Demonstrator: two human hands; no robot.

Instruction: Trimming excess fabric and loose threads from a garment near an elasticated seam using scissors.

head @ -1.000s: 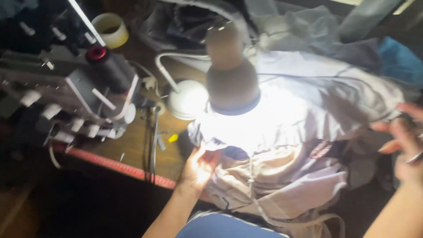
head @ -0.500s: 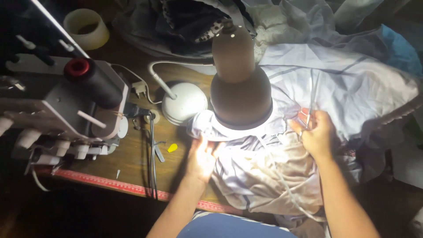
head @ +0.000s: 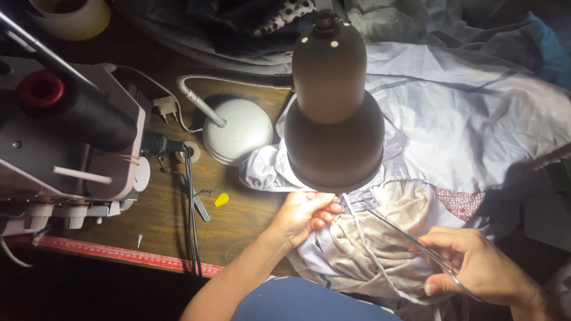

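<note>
Fabric (head: 452, 137), pale and limp, sprawls over the counter (head: 172, 220) under the lamp (head: 333, 119), left hand (head: 303, 215) pinching its bunched edge, right hand (head: 476, 264) closed around scissors (head: 410, 241); it looks light and floppy, best gripped at folds.

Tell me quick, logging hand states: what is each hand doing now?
Left hand: fingers curled, pinching the pale printed fabric under the lamp.
Right hand: closed around scissors.

The lamp shade (head: 333, 113) hides the cloth (head: 476, 131) beneath — scissor tips too.
</note>
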